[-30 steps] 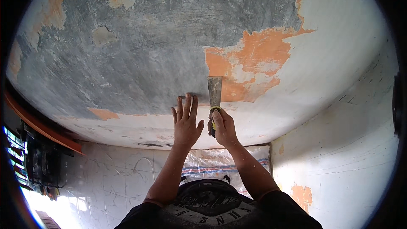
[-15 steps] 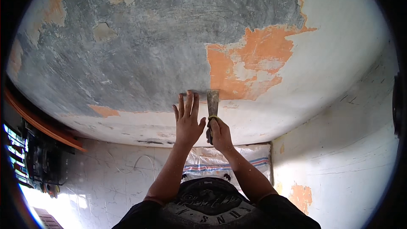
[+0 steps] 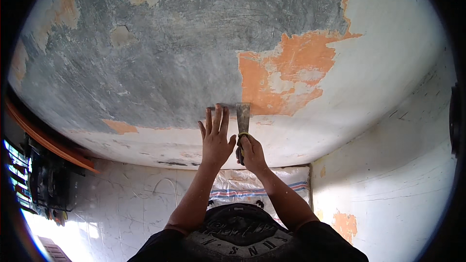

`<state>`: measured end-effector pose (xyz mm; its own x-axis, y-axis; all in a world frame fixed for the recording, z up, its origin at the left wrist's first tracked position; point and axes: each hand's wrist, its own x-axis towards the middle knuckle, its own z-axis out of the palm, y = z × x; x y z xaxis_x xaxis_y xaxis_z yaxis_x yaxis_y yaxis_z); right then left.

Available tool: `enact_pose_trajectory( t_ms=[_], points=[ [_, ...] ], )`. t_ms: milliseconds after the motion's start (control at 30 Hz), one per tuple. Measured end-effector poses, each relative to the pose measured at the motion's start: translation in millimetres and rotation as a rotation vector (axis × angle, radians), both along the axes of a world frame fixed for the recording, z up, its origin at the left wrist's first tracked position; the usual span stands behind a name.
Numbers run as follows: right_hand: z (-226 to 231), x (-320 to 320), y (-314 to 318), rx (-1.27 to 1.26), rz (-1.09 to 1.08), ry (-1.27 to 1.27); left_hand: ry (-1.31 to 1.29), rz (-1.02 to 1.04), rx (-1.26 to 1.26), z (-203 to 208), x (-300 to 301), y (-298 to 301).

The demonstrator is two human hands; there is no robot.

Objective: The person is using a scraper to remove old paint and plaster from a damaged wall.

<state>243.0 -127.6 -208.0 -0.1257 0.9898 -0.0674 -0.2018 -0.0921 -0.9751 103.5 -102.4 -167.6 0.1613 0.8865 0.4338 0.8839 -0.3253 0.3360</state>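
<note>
My right hand (image 3: 252, 153) is wrapped round the handle of a putty knife (image 3: 243, 116). The knife's worn, flat blade points away from me, its tip on the wall (image 3: 184, 87) where bare grey plaster meets an orange paint patch (image 3: 264, 85). Just left of the knife, my left hand (image 3: 216, 140) is held up with fingers stretched out and no tool in it. Its fingertips rest on or very near the grey surface. White paint (image 3: 272, 138) borders the orange and grey areas below and to the right.
A white sheet with blue and red stripes (image 3: 259, 191) hangs behind my forearms. On the left are an orange curved edge (image 3: 53, 140) and dark hanging items (image 3: 51, 179). To the right, a white side wall (image 3: 388, 179) carries another peeled orange patch (image 3: 344, 225).
Almost nothing differs. The putty knife and both hands stay in nearly the same place, with only a very slight shift of the view.
</note>
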Motion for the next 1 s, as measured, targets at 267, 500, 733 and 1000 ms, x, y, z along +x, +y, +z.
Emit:
enact_pose_trajectory(
  t_ms=[267, 500, 733, 1000],
  points=[
    [-1.5, 3.1, -0.2, 0.086, -0.027, -0.029, -0.009, -0.002, 0.004, 1.4, -2.0, -0.6],
    [-34.6, -0.9, -14.6, -0.046, 0.005, -0.019, -0.002, -0.008, 0.01, -0.3, -0.4, -1.3],
    [-1.2, 4.6, 1.4, 0.096, -0.076, -0.16, -0.015, -0.004, 0.007, -0.4, -0.1, 2.0],
    [39.8, 19.1, 22.1, 0.269, -0.082, -0.235, -0.012, 0.005, 0.011, 1.3, -0.5, 0.3]
  ],
)
